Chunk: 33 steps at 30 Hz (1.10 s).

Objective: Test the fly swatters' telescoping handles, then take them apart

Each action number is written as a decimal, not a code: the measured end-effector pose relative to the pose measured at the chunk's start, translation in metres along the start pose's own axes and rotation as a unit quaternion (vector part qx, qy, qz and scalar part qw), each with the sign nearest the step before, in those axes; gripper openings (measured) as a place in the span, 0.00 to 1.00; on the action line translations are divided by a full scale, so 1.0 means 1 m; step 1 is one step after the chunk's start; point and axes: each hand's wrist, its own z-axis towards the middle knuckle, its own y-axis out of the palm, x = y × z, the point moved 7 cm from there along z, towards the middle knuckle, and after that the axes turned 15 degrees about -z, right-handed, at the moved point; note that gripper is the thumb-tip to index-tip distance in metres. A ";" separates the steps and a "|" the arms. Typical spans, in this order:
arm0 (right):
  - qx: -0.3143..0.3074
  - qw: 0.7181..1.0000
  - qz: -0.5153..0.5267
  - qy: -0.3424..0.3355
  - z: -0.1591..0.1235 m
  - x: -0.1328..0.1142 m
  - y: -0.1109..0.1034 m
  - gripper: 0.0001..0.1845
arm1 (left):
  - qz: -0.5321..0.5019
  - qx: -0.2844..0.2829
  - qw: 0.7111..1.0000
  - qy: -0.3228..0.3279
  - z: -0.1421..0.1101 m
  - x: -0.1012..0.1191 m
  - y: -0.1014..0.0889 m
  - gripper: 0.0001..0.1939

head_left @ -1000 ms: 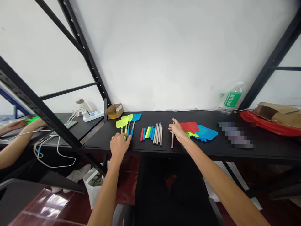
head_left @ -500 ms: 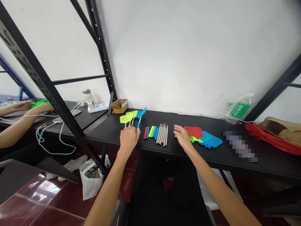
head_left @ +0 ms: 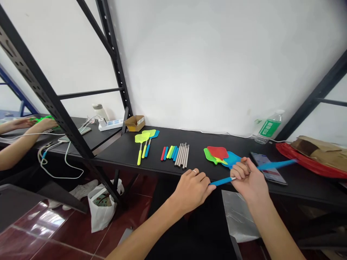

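Observation:
Both my hands hold a blue fly swatter [head_left: 222, 181] in front of the table edge. My left hand [head_left: 191, 188] is closed around its blue handle. Further along, my right hand [head_left: 251, 180] wraps the metal rod near the flat head, which is blurred and seen edge-on at the right. On the black table [head_left: 159, 174], several assembled fly swatters [head_left: 142, 138] lie at the left. Several coloured handles [head_left: 169, 152] form a row beside a bunch of metal rods [head_left: 182, 155]. Red, green, yellow and blue swatter heads [head_left: 217, 152] overlap behind my hands.
A phone [head_left: 268, 168] lies right of the heads, near a red and brown bag [head_left: 311, 155]. At the back stand a water bottle [head_left: 269, 127] and a small cardboard box [head_left: 135, 123]. Another person's hands [head_left: 45, 124] work at the left, beyond a black metal post [head_left: 70, 130].
My left hand has lifted a blue fly swatter from the left group and carried it right. My right hand has come away from the swatter heads and closed on its rod.

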 end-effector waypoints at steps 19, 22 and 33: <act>0.039 0.997 -0.063 0.032 0.023 -0.019 -0.019 0.09 | 0.140 0.133 0.858 -0.476 -0.062 -0.194 -0.086 0.20; -0.008 0.994 -0.101 0.048 0.018 0.000 0.001 0.15 | 0.134 0.127 0.869 -0.459 -0.058 -0.194 -0.080 0.21; -0.262 0.929 -0.255 0.055 -0.042 0.061 0.080 0.31 | -0.511 0.029 0.834 -0.206 0.004 -0.035 -0.005 0.22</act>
